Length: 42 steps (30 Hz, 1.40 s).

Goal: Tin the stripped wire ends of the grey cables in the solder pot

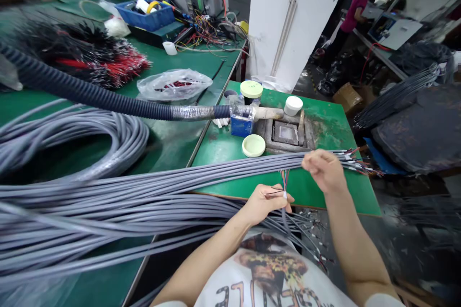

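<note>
My left hand (265,203) pinches a grey multi-core cable (285,220) close to its stripped end. Thin coloured wires (284,180) fan upward from a white band there, and a dark one points left over my fingers. My right hand (324,169) is raised to the right, fingers closed together; whether anything is in them is hidden. Behind it, a bundle of grey cables (223,169) lies across the green bench, stripped ends (355,159) to the right. More grey cables (162,211) run below, their ends hanging past the bench edge near my lap.
A square metal pot (287,133) sits beyond the bundle, with a ribbed hose (144,108) ending beside it. Nearby are an open pale-green tub (253,146), a white-lidded jar (293,105) and a blue box (241,124). Coiled cable (122,146) lies left. A person (355,14) stands far right.
</note>
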Tool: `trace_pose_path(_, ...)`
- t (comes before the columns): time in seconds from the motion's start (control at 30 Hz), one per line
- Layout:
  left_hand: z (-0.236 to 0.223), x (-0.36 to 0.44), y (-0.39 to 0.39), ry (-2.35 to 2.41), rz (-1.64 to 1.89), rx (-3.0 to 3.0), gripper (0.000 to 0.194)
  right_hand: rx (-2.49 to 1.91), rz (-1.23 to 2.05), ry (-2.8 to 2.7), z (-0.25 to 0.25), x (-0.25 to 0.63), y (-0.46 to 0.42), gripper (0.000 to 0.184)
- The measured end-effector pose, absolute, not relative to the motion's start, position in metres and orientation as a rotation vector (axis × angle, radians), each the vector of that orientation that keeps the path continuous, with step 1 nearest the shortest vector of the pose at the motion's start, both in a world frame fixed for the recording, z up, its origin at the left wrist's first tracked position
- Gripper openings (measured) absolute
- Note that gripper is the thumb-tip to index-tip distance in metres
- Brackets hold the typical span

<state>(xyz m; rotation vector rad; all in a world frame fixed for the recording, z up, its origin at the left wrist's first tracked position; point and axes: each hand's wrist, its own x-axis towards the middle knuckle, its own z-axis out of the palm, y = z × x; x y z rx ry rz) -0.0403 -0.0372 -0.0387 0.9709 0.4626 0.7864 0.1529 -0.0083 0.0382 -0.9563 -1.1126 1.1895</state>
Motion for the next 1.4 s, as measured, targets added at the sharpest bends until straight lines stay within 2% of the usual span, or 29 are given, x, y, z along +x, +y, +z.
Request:
trace_pose_path(0.07,-0.035,-0.039,-0.035,0.506,0.809,1.058,0.026,-1.174,1.265,-1.391,0.036,0.151,-0.015,0.003)
trace_pose_path(0.13,-0.031,-0.037,-0.033,0.542,0.833,1.153,0.024,-1.322,1.239,-1.623,0.037,0.143,-0.023,0.009)
trace_pose_path(0.23,-0.025,-0.035,-0.033,0.608,0.872,1.281,0.022,-1.376,1.093,-1.677,0.040,0.128,-0.030,0.011)
trace_pose_path(0.37,-0.022,-0.034,-0.034,0.669,0.921,1.413,0.020,-1.324,1.113,-1.414,0.034,0.111,-0.028,0.022)
trace_pose_path(0.5,-0.018,-0.036,-0.032,0.688,0.929,1.455,0.019,-1.145,1.248,-0.962,0.020,0.107,-0.013,0.022)
trace_pose_path(0.63,-0.018,-0.037,-0.033,0.726,0.913,1.356,0.017,-1.040,1.024,-0.813,0.027,0.128,-0.004,0.021)
trace_pose_path(0.83,-0.023,-0.036,-0.031,0.779,0.917,1.275,0.018,-1.345,0.751,-1.620,0.049,0.135,-0.032,0.012)
trace_pose_path(1.0,-0.025,-0.032,-0.030,0.774,0.934,1.358,0.020,-1.457,0.516,-1.816,0.050,0.116,-0.039,0.011)
trace_pose_path(1.1,-0.026,-0.033,-0.031,0.758,0.937,1.363,0.021,-1.431,0.699,-1.694,0.042,0.116,-0.034,0.016)
trace_pose_path(1.27,-0.032,-0.038,-0.030,0.604,0.911,1.280,0.024,-1.164,1.367,-1.114,0.014,0.116,-0.023,0.025)
trace_pose_path(1.4,-0.041,-0.043,-0.029,0.517,0.875,1.151,0.028,-1.088,1.547,-0.898,-0.002,0.111,-0.017,0.020)
